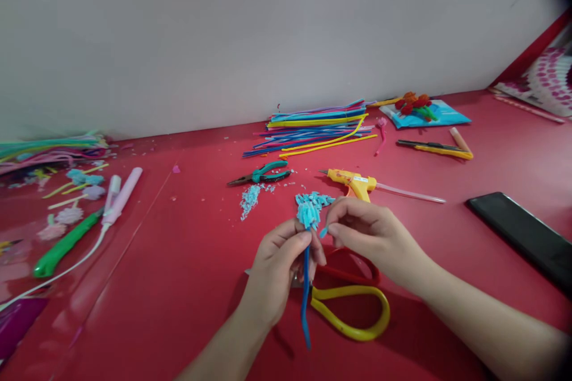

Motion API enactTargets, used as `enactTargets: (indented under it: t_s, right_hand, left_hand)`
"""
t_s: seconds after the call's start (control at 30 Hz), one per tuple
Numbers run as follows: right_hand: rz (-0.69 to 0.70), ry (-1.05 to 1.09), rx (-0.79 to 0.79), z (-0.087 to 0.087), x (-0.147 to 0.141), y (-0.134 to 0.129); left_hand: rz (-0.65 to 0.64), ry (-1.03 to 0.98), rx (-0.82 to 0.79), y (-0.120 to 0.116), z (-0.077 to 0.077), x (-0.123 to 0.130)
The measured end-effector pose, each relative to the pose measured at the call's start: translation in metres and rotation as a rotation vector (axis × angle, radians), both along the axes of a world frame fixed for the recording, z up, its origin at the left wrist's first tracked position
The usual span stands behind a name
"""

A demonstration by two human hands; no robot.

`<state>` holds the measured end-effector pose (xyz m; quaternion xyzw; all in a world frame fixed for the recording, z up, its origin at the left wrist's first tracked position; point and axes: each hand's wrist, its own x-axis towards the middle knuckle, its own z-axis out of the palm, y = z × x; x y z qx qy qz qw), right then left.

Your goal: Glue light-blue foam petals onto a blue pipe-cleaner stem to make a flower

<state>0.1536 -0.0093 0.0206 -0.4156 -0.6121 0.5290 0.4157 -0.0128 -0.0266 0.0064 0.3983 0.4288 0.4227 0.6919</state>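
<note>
"Fingers of the left hand: what have they got?"

"They're pinched narrow around a blue stem, topped by a light-blue tuft, well forward of the tabletop's back edge."

"And the right hand?"

"Thumb and forefinger nip a small light-blue piece just beside the tuft."

"Anything around them?"

"Scissors lie beneath the hands, pliers and a glue gun farther back, coloured stems by the back edge."

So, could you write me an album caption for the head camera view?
Left hand holding a light-blue tuft on a blue stem, right hand pinching a small blue piece beside it.
</note>
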Motion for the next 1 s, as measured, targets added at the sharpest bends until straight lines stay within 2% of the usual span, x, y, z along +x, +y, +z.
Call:
enactTargets:
  t_s: [0.13,0.5,0.7,0.83,1.0]
  right_hand:
    - [-0.086,-0.068,0.162,0.007,0.003,-0.001]
    - [-0.087,-0.274,0.404,0.01,0.002,0.0]
    - [-0.172,-0.383,0.67,0.003,0.004,-0.005]
    - [-0.158,-0.479,0.902,-0.003,0.005,-0.008]
    - [-0.164,-0.541,0.96,-0.004,0.004,-0.008]
  left_hand:
    - [-0.031,0.028,-0.022,0.0,-0.002,0.0]
    - [-0.089,0.054,-0.019,0.0,-0.006,-0.001]
    - [-0.084,-0.017,-0.05,0.0,-0.002,0.001]
    - [-0.082,-0.075,-0.045,-0.001,0.0,0.002]
    - [-0.079,-0.086,-0.053,-0.002,-0.003,0.002]
